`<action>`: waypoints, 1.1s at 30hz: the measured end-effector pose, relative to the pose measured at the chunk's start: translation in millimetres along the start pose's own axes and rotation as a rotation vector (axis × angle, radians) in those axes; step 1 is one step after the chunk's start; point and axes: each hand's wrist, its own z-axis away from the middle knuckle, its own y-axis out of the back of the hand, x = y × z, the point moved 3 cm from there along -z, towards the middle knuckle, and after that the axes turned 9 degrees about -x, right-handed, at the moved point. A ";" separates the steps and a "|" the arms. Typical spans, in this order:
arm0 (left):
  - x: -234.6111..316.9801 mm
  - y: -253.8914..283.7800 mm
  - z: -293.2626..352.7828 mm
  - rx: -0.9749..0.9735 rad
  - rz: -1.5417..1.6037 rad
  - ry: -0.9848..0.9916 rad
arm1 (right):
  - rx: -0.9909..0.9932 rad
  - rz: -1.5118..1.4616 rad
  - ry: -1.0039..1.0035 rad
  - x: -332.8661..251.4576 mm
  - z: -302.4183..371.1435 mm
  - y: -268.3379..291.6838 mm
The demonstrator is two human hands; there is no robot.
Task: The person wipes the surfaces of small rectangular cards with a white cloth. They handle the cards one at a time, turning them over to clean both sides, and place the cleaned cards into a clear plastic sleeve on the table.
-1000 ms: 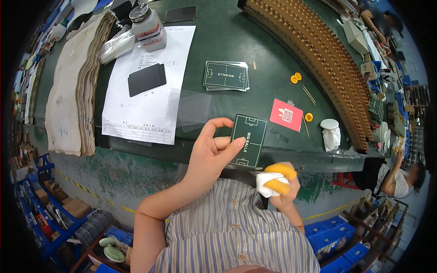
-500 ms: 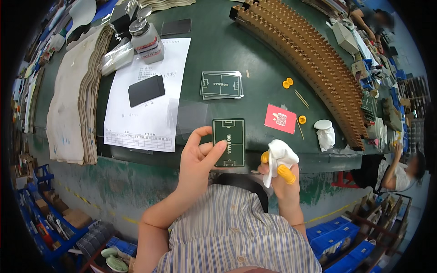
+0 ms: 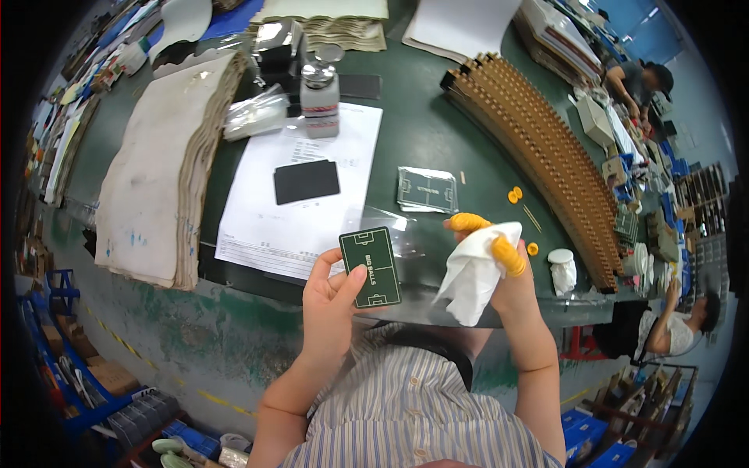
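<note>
Head view: left hand pinches green card

Left hand: thumb covers the lower left corner of the green card; card's back unseen. Right hand: palm hidden behind the white cloth, so its grip there can't be read. Black rectangle on the paper sheet: kind unclear. Small orange bits on the counter: too small to identify. Far stacks run off the top edge.
</note>
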 end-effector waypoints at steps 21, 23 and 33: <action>31.0 55.7 6.3 0.096 0.120 -0.160 | -0.044 1.615 0.138 -11.2 -135.7 -36.5; 31.6 55.4 5.9 0.090 0.122 -0.165 | -0.006 1.736 0.057 -0.8 -152.6 -33.1; 30.8 58.4 1.1 0.110 0.112 -0.173 | 0.025 1.349 -0.127 -1.6 -189.8 -3.2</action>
